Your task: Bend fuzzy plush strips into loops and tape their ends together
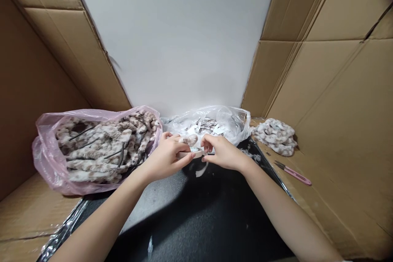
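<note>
My left hand [169, 153] is closed around a flat white roll [190, 154] that looks like tape, with some print on its inner face. The same hand also holds a fluffy white-and-brown plush piece [190, 140], which sticks out above the roll. Close by on the right, my right hand [221, 151] has its fingers curled, thumb and forefinger at the roll's edge. A short white strip [202, 170] hangs curled just below the right thumb. The fingers partly hide where the strip meets the roll.
On the left, a pink plastic bag [49, 163] holds fluffy plush strips with dark cords. Behind my hands lies a clear plastic bag [239, 125] with white labels or scraps. Pink-handled snips [294, 174] and a plush bundle [274, 136] lie right, beside the black work surface [196, 221]. Cardboard walls flank both sides.
</note>
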### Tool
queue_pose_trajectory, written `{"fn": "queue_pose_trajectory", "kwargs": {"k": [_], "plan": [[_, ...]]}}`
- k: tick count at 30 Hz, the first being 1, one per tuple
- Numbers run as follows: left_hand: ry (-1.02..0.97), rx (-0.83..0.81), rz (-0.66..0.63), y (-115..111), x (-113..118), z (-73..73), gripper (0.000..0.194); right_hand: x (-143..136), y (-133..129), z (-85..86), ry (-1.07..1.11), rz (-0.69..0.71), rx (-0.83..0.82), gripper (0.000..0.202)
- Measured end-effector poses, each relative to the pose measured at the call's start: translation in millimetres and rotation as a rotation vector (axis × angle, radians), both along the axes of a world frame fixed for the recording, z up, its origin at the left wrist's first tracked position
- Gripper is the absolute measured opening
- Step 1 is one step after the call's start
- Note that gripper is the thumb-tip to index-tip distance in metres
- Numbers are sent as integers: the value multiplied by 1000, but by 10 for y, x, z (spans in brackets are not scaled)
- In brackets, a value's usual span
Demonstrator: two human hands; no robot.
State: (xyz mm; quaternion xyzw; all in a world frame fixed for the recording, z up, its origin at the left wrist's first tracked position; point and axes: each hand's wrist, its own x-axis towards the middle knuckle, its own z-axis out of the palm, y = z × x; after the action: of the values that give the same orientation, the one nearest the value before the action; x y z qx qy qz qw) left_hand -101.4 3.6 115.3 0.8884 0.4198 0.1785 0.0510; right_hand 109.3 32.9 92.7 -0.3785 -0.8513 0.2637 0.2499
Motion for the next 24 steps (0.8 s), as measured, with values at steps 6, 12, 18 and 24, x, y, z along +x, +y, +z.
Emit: {"fn": "queue_pose_trajectory", "kwargs": {"k": [6, 12, 18, 24], "plan": [[12, 21, 9, 33, -35, -22, 38, 38, 8, 58, 30, 121, -166, 25], [50, 29, 61, 105, -49, -53, 39, 104, -154, 246, -115, 125, -213, 19], [-108, 33, 126, 108, -70, -28, 39, -68, -218, 180, -164, 26, 134, 34], [-324, -113, 64, 77, -117, 65, 43, -188, -398, 205, -222, -77, 657, 23]]}}
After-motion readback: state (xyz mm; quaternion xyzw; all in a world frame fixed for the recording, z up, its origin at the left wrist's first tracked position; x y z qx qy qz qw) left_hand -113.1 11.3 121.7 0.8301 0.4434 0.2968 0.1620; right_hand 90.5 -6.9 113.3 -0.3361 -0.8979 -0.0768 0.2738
